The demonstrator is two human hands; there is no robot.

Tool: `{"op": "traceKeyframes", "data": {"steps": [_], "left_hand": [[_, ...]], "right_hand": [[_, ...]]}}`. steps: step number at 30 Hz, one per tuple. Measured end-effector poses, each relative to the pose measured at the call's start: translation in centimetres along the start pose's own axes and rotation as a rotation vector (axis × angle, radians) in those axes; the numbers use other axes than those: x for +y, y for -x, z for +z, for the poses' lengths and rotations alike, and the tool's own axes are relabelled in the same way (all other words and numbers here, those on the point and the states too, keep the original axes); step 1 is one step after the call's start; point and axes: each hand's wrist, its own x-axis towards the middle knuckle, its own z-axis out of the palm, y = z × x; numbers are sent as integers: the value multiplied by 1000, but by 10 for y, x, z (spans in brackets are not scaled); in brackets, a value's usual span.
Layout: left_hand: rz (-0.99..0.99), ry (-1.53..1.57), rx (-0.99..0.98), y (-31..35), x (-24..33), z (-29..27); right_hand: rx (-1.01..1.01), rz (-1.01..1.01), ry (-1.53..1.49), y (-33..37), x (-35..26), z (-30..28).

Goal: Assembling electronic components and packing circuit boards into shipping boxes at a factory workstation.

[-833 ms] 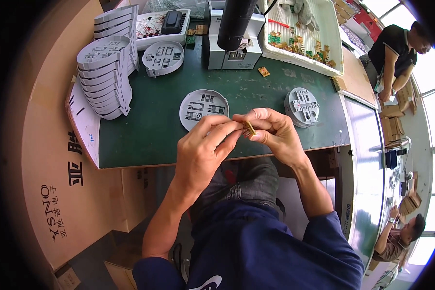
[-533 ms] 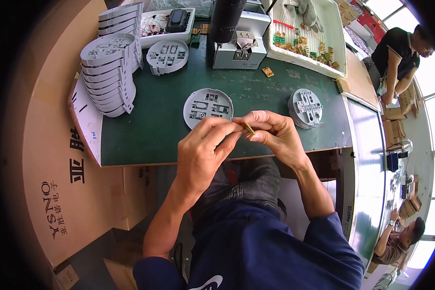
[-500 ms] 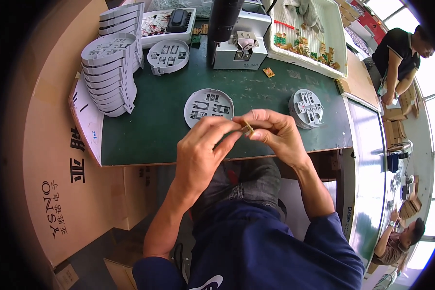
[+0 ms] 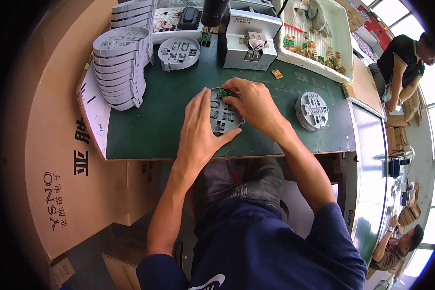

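Note:
A round grey plastic housing with moulded slots lies on the green bench in front of me. My left hand curves round its left side, fingers straight along the rim and thumb on the near edge, holding it. Between thumb and fingers, my right hand pinches a small green circuit board at the housing's far edge. The fingers cover part of the board, so I cannot tell whether it sits in a slot.
Tall stacks of grey housings stand at the left, with one housing beside them. A boxy grey machine is at the back, near a white tray of small boards. More housings lie right; two people are beyond.
Both hands were together over the bench's near edge, handling a small board. Now the left hand is on the housing and the right has brought a board to its far edge.

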Motion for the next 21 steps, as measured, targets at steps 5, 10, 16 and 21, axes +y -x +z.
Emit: {"op": "traceKeyframes", "data": {"steps": [5,10,16,21], "left_hand": [[1,-15,38,1,0,5],[2,-25,40,1,0,5],[10,-91,-19,-2,5,2],[36,-151,-37,-2,5,4]], "right_hand": [[22,-13,39,-1,0,4],[56,-24,-14,3,0,0],[49,-184,149,23,4,2],[8,-237,208,22,9,-6]]}}
